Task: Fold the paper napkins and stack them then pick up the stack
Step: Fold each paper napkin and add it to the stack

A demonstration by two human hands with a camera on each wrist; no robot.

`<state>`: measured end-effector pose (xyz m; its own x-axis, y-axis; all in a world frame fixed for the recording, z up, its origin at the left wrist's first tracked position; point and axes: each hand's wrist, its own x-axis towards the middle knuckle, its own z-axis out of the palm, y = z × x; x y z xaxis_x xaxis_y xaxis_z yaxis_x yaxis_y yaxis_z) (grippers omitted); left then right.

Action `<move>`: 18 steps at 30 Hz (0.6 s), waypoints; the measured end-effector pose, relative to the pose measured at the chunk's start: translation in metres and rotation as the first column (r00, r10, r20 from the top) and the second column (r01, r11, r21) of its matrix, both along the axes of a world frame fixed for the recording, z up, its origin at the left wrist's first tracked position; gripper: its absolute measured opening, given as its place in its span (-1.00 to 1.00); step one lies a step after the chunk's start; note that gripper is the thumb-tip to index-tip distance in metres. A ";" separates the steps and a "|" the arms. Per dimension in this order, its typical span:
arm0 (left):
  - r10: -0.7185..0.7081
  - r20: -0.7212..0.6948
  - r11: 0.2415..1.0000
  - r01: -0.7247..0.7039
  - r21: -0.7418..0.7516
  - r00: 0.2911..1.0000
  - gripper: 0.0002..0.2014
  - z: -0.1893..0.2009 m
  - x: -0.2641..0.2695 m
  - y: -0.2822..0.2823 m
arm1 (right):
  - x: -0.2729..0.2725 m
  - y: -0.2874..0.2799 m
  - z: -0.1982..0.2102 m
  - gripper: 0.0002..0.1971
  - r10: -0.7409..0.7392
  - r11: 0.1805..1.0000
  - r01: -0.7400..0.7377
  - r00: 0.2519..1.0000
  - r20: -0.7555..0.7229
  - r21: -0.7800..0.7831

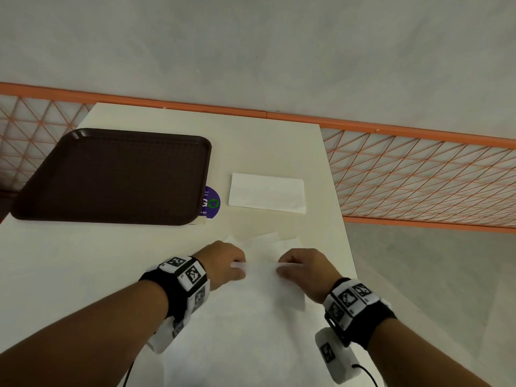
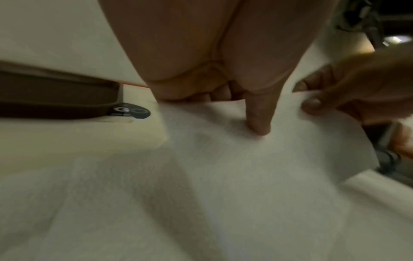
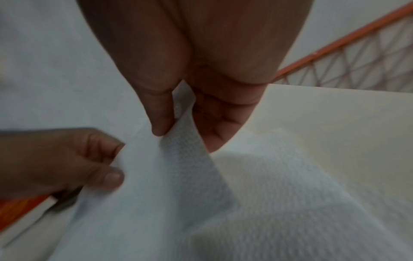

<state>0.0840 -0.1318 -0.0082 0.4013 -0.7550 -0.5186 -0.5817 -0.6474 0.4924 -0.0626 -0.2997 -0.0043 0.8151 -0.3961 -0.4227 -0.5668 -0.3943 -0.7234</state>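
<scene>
A large white paper napkin [image 1: 262, 277] lies unfolded near the table's front edge, between my hands. My left hand [image 1: 237, 265] pinches its raised edge on the left, thumb [image 2: 259, 123] on top of the sheet [image 2: 223, 159]. My right hand [image 1: 282, 268] pinches the same edge on the right, thumb and fingers closed on the textured paper [image 3: 178, 141]. A folded white napkin [image 1: 266, 192] lies flat farther back on the table, apart from both hands.
A dark brown tray [image 1: 111, 177] sits at the back left of the cream table [image 1: 83, 261], partly covering a purple round sticker [image 1: 211, 202]. An orange mesh railing [image 1: 418, 177] runs behind and right of the table. The table's right edge is close to my right wrist.
</scene>
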 end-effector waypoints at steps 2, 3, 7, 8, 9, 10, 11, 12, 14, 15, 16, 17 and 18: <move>0.118 -0.079 0.990 -0.124 -0.068 0.990 -0.82 -0.001 0.008 0.006 | -0.005 -0.010 0.000 -0.93 -0.115 0.991 0.111 0.992 0.043 0.073; 0.175 -0.120 0.977 -0.187 -0.103 0.977 -0.84 -0.002 0.011 0.007 | -0.007 -0.014 -0.001 -0.92 -0.159 0.984 0.154 0.986 0.052 0.092; 0.367 -0.341 0.878 -0.443 -0.180 0.866 -0.87 -0.006 0.024 0.007 | -0.007 -0.034 -0.011 -0.87 -0.297 0.950 0.290 0.954 0.041 0.117; 0.395 -0.378 0.854 -0.486 -0.185 0.837 -0.88 -0.007 0.027 0.005 | -0.005 -0.038 -0.013 -0.86 -0.314 0.944 0.307 0.949 0.037 0.124; 0.409 -0.393 0.838 -0.510 -0.195 0.823 -0.88 -0.009 0.030 0.002 | -0.003 -0.042 -0.016 -0.86 -0.322 0.940 0.316 0.946 0.032 0.129; 0.417 -0.394 0.828 -0.522 -0.207 0.819 -0.89 -0.012 0.033 -0.001 | 0.000 -0.046 -0.017 -0.86 -0.326 0.939 0.320 0.945 0.024 0.125; 0.423 -0.383 0.822 -0.526 -0.220 0.821 -0.90 -0.014 0.035 -0.005 | 0.005 -0.049 -0.017 -0.86 -0.324 0.941 0.320 0.946 0.018 0.113; 0.432 -0.355 0.820 -0.525 -0.229 0.829 -0.90 -0.015 0.038 -0.010 | 0.009 -0.053 -0.016 -0.87 -0.316 0.945 0.314 0.949 0.014 0.091; 0.447 -0.277 0.822 -0.513 -0.249 0.851 -0.89 -0.015 0.045 -0.022 | 0.023 -0.062 -0.012 -0.87 -0.289 0.957 0.289 0.957 0.010 0.022; 0.450 -0.241 0.822 -0.505 -0.265 0.860 -0.89 -0.014 0.050 -0.029 | 0.031 -0.068 -0.009 -0.86 -0.274 0.961 0.274 0.962 0.008 -0.017; 0.454 -0.208 0.820 -0.497 -0.282 0.867 -0.88 -0.013 0.056 -0.036 | 0.040 -0.074 -0.007 -0.85 -0.264 0.963 0.264 0.964 0.005 -0.048; 0.460 -0.183 0.817 -0.495 -0.296 0.869 -0.87 -0.012 0.063 -0.043 | 0.049 -0.082 -0.004 -0.84 -0.259 0.963 0.259 0.966 0.006 -0.067; 0.471 -0.164 0.812 -0.498 -0.303 0.867 -0.86 -0.012 0.072 -0.049 | 0.059 -0.089 -0.002 -0.84 -0.259 0.963 0.259 0.966 0.009 -0.069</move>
<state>0.1560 -0.1809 -0.0204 0.7289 -0.6032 -0.3237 -0.1864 -0.6299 0.7539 -0.0035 -0.3891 -0.0067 0.6806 -0.6222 -0.3868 -0.6561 -0.2828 -0.6997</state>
